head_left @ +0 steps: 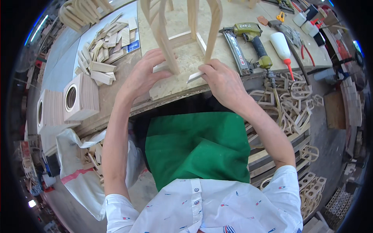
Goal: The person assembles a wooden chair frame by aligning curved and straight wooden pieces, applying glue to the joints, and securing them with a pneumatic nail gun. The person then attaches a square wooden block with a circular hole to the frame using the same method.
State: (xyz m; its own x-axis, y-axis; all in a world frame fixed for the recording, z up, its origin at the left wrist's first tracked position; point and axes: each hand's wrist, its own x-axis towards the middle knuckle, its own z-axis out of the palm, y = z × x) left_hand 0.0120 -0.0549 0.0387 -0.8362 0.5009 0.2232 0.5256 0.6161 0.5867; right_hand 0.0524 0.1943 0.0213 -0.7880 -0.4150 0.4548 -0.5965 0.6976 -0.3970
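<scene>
White printed shirt (171, 206) cloth lies closest to the camera, with a green apron (198, 147) below the edge of the desk (123, 72). From the left, two laminated blocks (81, 97) with round holes sit near a heap of short wooden offcuts (105, 50), while a white sack (77, 174) holding more scraps slumps below them. Next comes the left hand (149, 72), thumb and fingers parted around the foot of a leg; pale wood shows between them, though whether they grip anything cannot be told. That leg belongs to the wooden frame (166, 46), standing on the desk in front of the person, with low rails visible at its far and right sides. Just right of it, the right hand (219, 75) pinches a pale strip (194, 77) between thumb and fingers, by the near right leg. The step looks like fitting a strip low between the legs (a judgement from the pose alone); the next move would call for steadying the frame while aligning the strip's ends. Farther right lie a green nail gun (248, 31), a white bottle (280, 46) with a red nozzle and red-handled pliers (309, 53).
</scene>
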